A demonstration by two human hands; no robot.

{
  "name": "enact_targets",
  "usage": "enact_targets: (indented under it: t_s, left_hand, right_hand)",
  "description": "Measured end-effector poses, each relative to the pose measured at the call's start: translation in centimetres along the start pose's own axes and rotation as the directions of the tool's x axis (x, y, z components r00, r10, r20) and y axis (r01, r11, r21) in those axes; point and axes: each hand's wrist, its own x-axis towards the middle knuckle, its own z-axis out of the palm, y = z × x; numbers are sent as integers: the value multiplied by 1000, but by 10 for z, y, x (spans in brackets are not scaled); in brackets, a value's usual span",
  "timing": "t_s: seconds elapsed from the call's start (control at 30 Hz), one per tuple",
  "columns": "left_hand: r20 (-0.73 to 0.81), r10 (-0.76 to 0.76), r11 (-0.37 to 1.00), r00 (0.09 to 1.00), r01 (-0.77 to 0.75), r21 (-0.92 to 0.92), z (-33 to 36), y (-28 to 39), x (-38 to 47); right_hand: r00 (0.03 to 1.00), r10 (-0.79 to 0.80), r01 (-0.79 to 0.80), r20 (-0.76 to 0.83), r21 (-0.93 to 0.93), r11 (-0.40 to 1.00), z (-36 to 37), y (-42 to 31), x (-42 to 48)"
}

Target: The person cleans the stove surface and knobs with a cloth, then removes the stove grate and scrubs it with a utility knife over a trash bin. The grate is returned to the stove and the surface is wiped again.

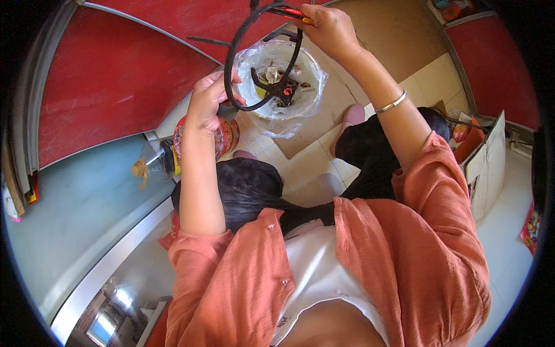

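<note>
My left hand [212,97] grips the left side of a black round pan support [232,56] from a gas stove, its prongs sticking out. The ring is held up, tilted, over a round bin [318,82] lined with clear plastic. A dark flat piece [227,112] shows just below my left fingers; whether it belongs to the ring is unclear. At the ring's upper right, my right hand [327,30] holds a slim tool with a red, black and yellow handle [295,15], perhaps a utility knife. Its tip lies behind or against the ring and cannot be made out. Scraps of refuse [284,89] lie inside the bin.
Red cabinet doors [125,78] rise on the left and ahead. Beside my left knee stand a clear plastic bottle with an orange cap [154,162] and a red patterned container [227,134]. An open cardboard box [488,160] stands right. A brown cardboard sheet [390,34] covers floor tiles.
</note>
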Motion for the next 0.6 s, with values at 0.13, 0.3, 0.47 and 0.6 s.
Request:
enact_targets:
  t_s: [0.13,0.3,0.47,0.6]
  left_hand:
    - [-28,50,998,998,-50,25,-3,1,-2]
    - [-113,86,996,990,-86,8,1,13,-8]
    - [-124,144,989,982,-138,51,-4,9,-7]
    - [-98,172,984,980,-166,60,-5,8,-8]
  right_hand:
    - [983,37,-10,-181,148,989,-11,-4,-31]
    - [928,278,-316,250,128,940,4,-23,-84]
    - [968,172,-172,184,-18,985,14,-22,-67]
    - [992,82,-70,94,-118,991,18,-16,-46]
